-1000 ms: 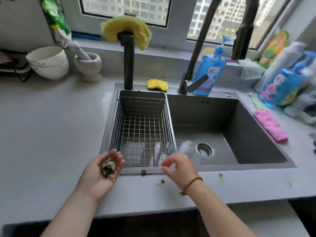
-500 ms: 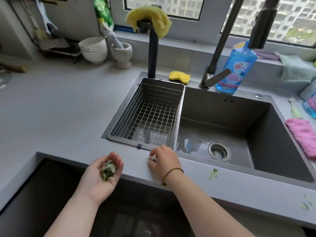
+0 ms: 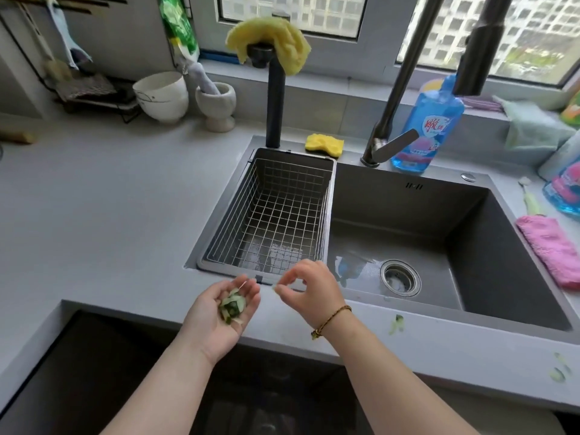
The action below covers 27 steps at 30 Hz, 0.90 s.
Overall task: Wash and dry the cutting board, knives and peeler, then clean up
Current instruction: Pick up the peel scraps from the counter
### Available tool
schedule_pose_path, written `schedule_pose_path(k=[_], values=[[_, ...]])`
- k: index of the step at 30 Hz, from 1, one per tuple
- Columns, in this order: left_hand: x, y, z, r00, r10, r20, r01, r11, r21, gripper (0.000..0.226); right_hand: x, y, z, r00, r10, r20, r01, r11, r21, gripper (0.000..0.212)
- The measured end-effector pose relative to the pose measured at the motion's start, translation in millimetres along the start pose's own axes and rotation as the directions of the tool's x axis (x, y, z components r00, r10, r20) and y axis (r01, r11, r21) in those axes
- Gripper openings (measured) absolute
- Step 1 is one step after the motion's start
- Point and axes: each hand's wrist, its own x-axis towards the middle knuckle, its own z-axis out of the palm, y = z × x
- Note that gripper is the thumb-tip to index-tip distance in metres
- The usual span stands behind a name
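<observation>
A clump of green vegetable peelings [image 3: 232,306] is lying in the palm of the left hand [image 3: 216,321], which is facing upward over the front edge of the grey counter [image 3: 94,215], its fingers [image 3: 251,288] only slightly cupped rather than closing over the heap. Just beside it, the right hand [image 3: 310,287] is pinching a tiny pale scrap [image 3: 275,287] between thumb and forefinger, the other fingers curling loosely (a beaded bracelet [image 3: 331,320] is circling that wrist). Both hands are hovering at the near rim of the sink [image 3: 470,246], in front of the wire basket [image 3: 282,215]. More green scraps [image 3: 396,323] are lying on the counter to the right, and a pink cloth [image 3: 552,255] is resting beyond the basin.
</observation>
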Motion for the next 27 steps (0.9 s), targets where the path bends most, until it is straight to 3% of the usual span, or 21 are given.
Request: schedule_pose_path(k=[4, 6, 9, 12, 15, 18, 20, 23, 27], values=[[10.6, -13.6, 20.5, 0.991, -0.117, 0.071, 0.114, 0.992, 0.051, 0.028, -2.6, -6.6, -4.8, 0.989, -0.126, -0.073, 0.118, 0.988, -0.097, 0.021], [13.7, -20.2, 29.2, 0.980, -0.173, 0.101, 0.168, 0.984, 0.052, 0.030, -3.5, 1.5, -6.3, 0.987, -0.133, -0.088, 0.117, 0.980, -0.163, 0.024], [19.4, -30.7, 43.0, 0.972, -0.209, 0.106, 0.200, 0.976, 0.087, 0.030, -8.2, 15.6, -10.6, 0.970, -0.108, -0.219, 0.080, 0.988, -0.131, 0.024], [22.1, -39.7, 55.2, 0.968, -0.230, 0.095, 0.217, 0.967, 0.136, 0.032, -17.1, 31.9, -26.9, 0.922, 0.012, -0.388, -0.034, 0.998, -0.049, 0.034], [25.4, -48.2, 63.2, 0.958, -0.271, 0.093, 0.251, 0.951, 0.180, 0.032, -34.7, 61.4, -58.2, 0.880, 0.225, -0.419, -0.251, 0.968, -0.007, 0.018], [27.7, -54.2, 66.7, 0.951, -0.292, 0.103, 0.267, 0.942, 0.203, 0.031, -57.2, 94.7, -73.4, 0.805, 0.484, -0.342, -0.526, 0.850, -0.035, 0.024], [28.1, -59.7, 70.2, 0.946, -0.307, 0.104, 0.279, 0.935, 0.217, 0.031, -65.7, 106.1, -66.9, 0.752, 0.606, -0.260, -0.634, 0.773, -0.032, 0.032], [27.3, -66.4, 72.2, 0.944, -0.315, 0.102, 0.285, 0.930, 0.231, 0.032, -66.6, 108.7, -54.3, 0.714, 0.665, -0.219, -0.690, 0.721, -0.059, 0.035], [26.0, -68.8, 69.9, 0.949, -0.301, 0.090, 0.274, 0.933, 0.234, 0.031, -64.5, 105.8, -54.0, 0.717, 0.654, -0.241, -0.690, 0.716, -0.108, 0.032]])
